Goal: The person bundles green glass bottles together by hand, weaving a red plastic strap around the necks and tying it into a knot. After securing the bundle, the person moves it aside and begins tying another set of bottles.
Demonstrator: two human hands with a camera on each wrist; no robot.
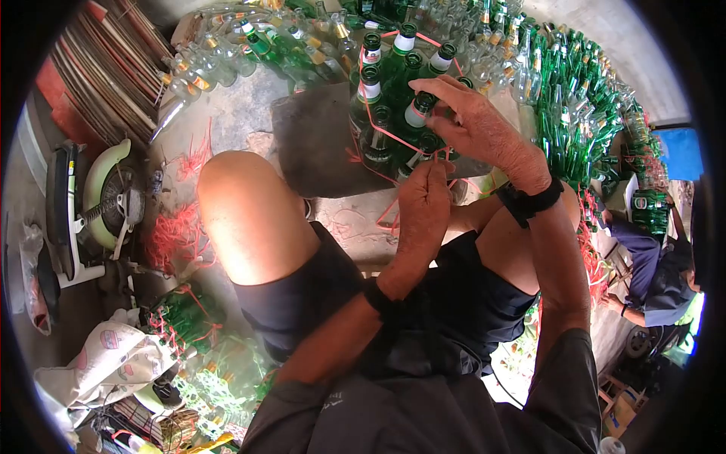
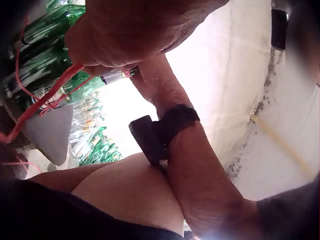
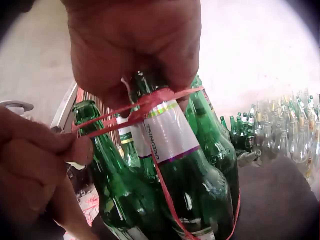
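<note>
A cluster of green beer bottles stands upright on a dark slab between the person's knees, ringed by red plastic string. Between thumb and fingers, the left hand pinches the string at the cluster's near side, pulling a length taut in the right wrist view. The right hand reaches over the top and grips the neck of a beer bottle with a silvery label. String wraps this neck just below those fingers. Another strand runs down around the bottle bodies.
Many loose green bottles and clear bottles crowd the floor behind. Red string scraps lie by the left knee, near a wheel. Tied green bottles sit lower left. Another person handles bottles at right.
</note>
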